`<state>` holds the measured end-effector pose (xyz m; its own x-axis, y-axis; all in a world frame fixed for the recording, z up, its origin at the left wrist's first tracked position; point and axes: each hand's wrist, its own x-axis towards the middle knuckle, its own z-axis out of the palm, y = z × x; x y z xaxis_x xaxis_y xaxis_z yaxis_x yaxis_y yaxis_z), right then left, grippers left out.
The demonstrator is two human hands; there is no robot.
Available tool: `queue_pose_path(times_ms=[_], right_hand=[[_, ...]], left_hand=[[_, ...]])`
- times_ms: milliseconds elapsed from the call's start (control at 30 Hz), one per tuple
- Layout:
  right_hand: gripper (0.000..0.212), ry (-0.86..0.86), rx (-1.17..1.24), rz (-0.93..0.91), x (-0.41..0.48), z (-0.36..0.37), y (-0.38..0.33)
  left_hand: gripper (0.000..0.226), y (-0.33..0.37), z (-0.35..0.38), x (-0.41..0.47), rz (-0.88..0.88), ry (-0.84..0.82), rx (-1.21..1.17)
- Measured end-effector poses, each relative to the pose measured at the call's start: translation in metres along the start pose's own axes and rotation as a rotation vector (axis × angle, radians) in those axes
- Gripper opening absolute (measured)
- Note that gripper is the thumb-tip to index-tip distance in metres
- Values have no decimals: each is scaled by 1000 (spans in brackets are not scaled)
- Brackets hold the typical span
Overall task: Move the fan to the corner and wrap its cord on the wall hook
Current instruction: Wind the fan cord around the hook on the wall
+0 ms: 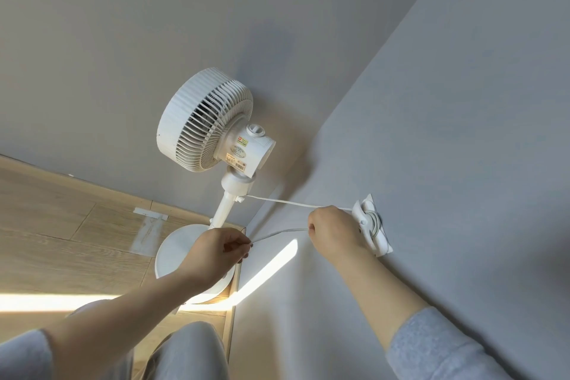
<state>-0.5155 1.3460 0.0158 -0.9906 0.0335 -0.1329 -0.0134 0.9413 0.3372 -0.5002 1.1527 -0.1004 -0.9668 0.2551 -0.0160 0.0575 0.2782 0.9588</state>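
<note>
The left hand (pixel 216 251) pinches the thin white cord (pixel 279 201) between fingertips; the right hand (pixel 334 233) is closed on it beside the white adhesive wall hook (pixel 371 224), at three o'clock from the white pedestal fan (pixel 212 123) in the corner. Several loops are already on; she should keep the cord taut, feeding slack gradually and laying each turn snugly behind the hook.

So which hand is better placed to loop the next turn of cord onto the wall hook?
Right hand: it pinches the cord beside the wall hook. The left hand holds slack near the fan base.
</note>
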Motion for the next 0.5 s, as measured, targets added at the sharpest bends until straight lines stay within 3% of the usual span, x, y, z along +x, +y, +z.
queue_pose_path(times_ms=[200,500], right_hand=[[22,14,-43,-38,15,-8,8],[19,65,93,34,41,-33,38]], left_hand=[[8,-8,9,1,17,-141,60],[21,-16,11,14,-5,-140,72]])
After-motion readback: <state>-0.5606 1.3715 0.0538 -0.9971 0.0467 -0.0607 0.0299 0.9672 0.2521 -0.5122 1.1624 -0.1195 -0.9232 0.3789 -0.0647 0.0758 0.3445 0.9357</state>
